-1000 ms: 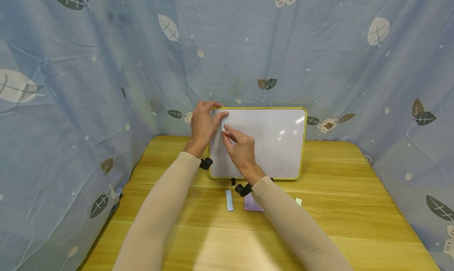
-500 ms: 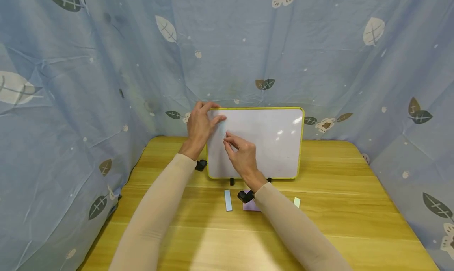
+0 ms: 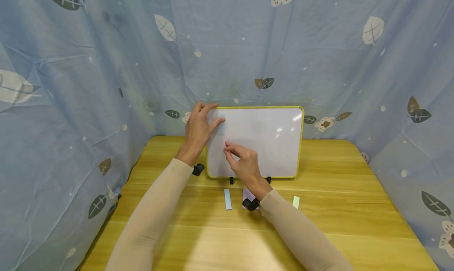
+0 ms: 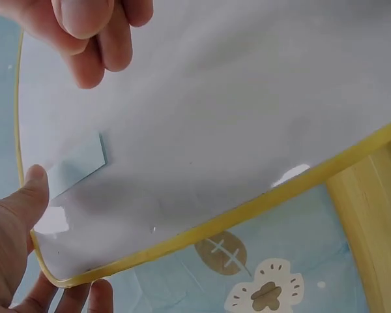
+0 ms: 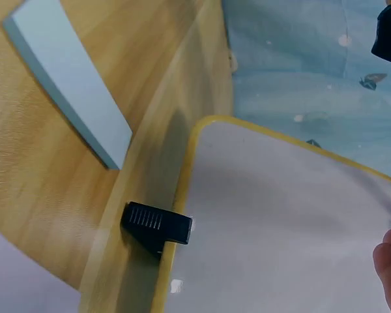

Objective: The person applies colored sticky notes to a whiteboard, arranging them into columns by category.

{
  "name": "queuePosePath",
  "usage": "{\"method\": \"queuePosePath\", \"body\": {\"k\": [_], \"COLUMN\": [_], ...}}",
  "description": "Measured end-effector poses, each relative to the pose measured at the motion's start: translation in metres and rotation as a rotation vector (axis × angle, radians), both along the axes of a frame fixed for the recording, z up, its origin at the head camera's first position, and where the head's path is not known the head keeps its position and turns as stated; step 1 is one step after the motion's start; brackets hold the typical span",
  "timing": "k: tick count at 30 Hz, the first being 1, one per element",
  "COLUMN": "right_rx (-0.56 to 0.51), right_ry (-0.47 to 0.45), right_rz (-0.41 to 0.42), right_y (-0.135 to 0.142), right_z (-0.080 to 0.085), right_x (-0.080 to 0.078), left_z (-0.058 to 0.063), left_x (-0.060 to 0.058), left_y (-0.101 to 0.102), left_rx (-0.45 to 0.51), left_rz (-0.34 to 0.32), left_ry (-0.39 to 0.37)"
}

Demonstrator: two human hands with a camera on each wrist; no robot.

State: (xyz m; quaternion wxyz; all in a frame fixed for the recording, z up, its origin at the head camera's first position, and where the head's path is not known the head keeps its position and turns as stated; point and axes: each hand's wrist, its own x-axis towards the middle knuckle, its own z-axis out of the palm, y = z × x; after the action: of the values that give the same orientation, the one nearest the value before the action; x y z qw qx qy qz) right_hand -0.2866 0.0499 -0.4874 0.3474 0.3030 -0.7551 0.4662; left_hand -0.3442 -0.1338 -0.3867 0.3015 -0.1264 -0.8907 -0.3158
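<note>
A whiteboard (image 3: 269, 145) with a yellow rim stands upright on the table. At its upper left corner my left hand (image 3: 198, 129) grips the edge, the thumb in front and the other fingers behind. A narrow pale blue sticky note (image 4: 81, 163) lies on the board's face; my left thumb touches its upper part. My right hand (image 3: 244, 162) is just below the note in front of the board, its fingers loosely bent. Thumb and index finger are close, with nothing seen between them. The left wrist view shows the note's lower end apart from the right fingers.
Black feet (image 5: 156, 225) hold the board's lower edge. On the wooden table (image 3: 340, 223) before it lie a blue sticky note pad (image 3: 227, 199), a purple pad (image 3: 248, 194) partly hidden by my right wrist, and a small green pad (image 3: 296, 202). A patterned curtain (image 3: 220, 38) surrounds the table.
My right hand has moved down the board, away from the blue sticky note, which stays on the board. My left hand keeps its grip on the corner, its thumb a little lower.
</note>
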Motion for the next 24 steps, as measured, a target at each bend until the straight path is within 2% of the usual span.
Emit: {"method": "queuePosePath", "body": {"k": [7, 17, 24], "right_rx": [0.031, 0.114, 0.180], "right_ry": [-0.019, 0.008, -0.020], "right_rz": [0.016, 0.046, 0.055], "right_y": [0.007, 0.017, 0.026], "right_z": [-0.004, -0.010, -0.014], "right_x": [0.008, 0.017, 0.024], "left_z": [-0.005, -0.012, -0.019], "left_x": [0.008, 0.020, 0.033], "left_y": [-0.004, -0.005, -0.010], "left_rx": [-0.019, -0.040, -0.060], "left_rz": [-0.001, -0.017, -0.031], "left_ry": [0.026, 0.021, 0.019]}}
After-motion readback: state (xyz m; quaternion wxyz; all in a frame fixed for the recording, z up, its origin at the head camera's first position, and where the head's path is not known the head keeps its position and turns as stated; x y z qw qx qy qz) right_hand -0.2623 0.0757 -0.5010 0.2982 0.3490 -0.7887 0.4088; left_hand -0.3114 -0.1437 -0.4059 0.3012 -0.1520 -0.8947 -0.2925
